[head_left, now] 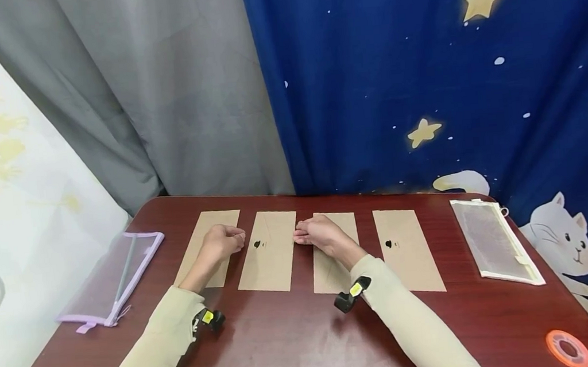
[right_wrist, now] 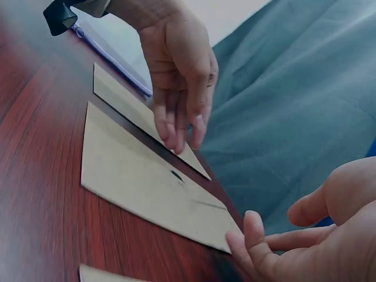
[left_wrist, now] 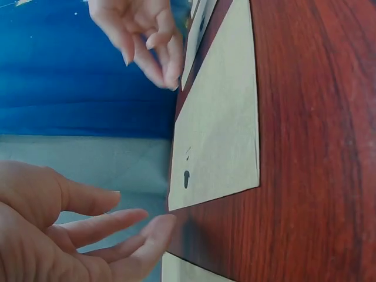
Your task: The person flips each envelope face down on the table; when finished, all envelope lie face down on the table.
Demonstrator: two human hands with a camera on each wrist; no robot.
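Observation:
Brown kraft-paper rectangles lie in a row on the table: a leftmost one [head_left: 209, 222], a second one [head_left: 269, 266] with a small black hat print, a third one [head_left: 327, 273], and a rightmost one [head_left: 409, 261] with the same print. My left hand [head_left: 221, 244] hovers over the leftmost rectangle's right side, fingers loosely bent, holding nothing. Between the second and third rectangles is my right hand [head_left: 324, 236], its forearm covering part of the third. In the right wrist view, its relaxed fingers [right_wrist: 255, 235] are near the second rectangle's far corner; contact is unclear.
A purple-edged mesh zip pouch [head_left: 138, 276] lies at the table's left edge. On the right are a white-edged mesh pouch [head_left: 495, 242] and an orange ring-shaped roll [head_left: 568, 349]. Grey [head_left: 204, 98] and blue star-print [head_left: 369, 85] curtains hang behind the table [head_left: 275, 340].

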